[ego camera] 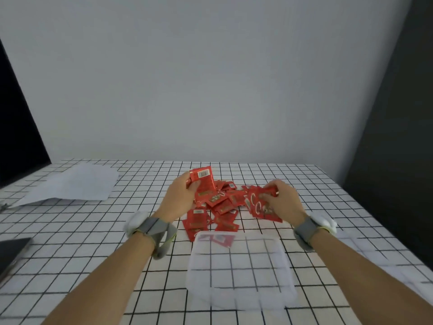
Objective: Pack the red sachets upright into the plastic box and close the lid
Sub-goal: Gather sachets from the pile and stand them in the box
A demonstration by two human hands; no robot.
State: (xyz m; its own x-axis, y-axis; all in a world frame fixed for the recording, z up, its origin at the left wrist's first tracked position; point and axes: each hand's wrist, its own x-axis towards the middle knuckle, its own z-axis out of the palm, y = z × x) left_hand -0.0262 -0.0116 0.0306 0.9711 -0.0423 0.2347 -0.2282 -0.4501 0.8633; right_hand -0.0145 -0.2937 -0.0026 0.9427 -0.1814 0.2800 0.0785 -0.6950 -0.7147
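Observation:
A loose pile of red sachets (222, 204) lies on the checkered table, just beyond a clear plastic box (239, 270) that stands open and holds nothing. My left hand (180, 195) holds a small stack of red sachets (203, 178) upright above the pile's left side. My right hand (282, 200) grips a fanned bunch of sachets (256, 205) at the pile's right side. A wrist strap sits on each forearm.
A translucent lid-like sheet (375, 252) lies to the right of the box under my right forearm. White paper (72, 184) lies at the far left. A dark flat object (11, 254) sits at the left edge. The white wall stands behind the table.

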